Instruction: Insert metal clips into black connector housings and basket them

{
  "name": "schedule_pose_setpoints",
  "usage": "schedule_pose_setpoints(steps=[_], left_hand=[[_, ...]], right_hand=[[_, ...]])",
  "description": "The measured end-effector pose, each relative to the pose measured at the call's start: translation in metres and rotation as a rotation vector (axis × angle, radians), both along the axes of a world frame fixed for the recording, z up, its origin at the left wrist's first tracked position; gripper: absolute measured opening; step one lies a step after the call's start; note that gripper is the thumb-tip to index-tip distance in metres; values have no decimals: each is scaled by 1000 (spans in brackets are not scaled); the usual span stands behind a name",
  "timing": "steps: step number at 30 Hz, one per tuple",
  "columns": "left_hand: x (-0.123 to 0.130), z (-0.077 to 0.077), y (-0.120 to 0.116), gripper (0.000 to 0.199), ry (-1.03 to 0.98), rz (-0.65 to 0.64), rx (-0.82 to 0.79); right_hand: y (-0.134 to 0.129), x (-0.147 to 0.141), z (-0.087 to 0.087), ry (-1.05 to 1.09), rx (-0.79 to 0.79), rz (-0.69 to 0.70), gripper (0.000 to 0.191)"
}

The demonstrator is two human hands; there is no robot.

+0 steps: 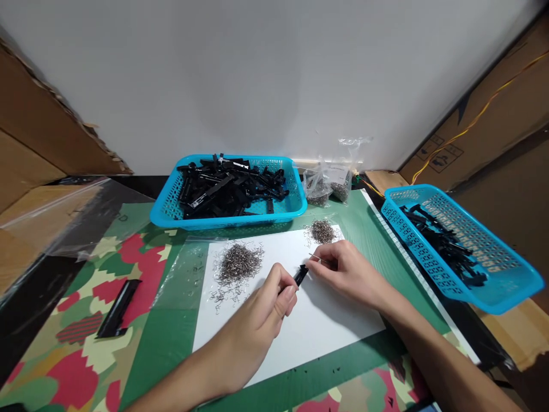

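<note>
My left hand is closed on a small black plastic part, whose far end sticks out past the fingertips over the white sheet. Close by on the right, my right hand pinches a thin metal piece between thumb and forefinger, its tip a little above the black part. A large pile of small metal springs or pins lies on the sheet to the left of my hands. Beyond my right hand sits a smaller pile of similar pieces.
A blue basket heaped with black parts stands at the back; another blue basket holds black parts at right. Plastic bags of metal pieces lie between them. A long black piece rests at left on the patterned cover.
</note>
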State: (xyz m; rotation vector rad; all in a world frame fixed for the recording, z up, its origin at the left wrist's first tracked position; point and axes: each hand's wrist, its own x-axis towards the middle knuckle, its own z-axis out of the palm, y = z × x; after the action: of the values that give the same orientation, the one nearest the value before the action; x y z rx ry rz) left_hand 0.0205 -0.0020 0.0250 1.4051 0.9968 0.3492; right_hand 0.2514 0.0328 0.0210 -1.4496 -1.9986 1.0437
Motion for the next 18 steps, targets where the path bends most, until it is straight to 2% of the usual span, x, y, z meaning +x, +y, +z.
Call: schedule_pose_setpoints(steps=[8,14,18], left_hand=[[1,-1,-1,43,40,35,-14],[2,-3,1,43,46,34,-1],[2,-4,0,43,63,30,43]], right_hand=[[-2,-2,3,-58,66,16,45],[3,2,-4,17,209,-81,28],[5,4,-9,98,364,-86,28]])
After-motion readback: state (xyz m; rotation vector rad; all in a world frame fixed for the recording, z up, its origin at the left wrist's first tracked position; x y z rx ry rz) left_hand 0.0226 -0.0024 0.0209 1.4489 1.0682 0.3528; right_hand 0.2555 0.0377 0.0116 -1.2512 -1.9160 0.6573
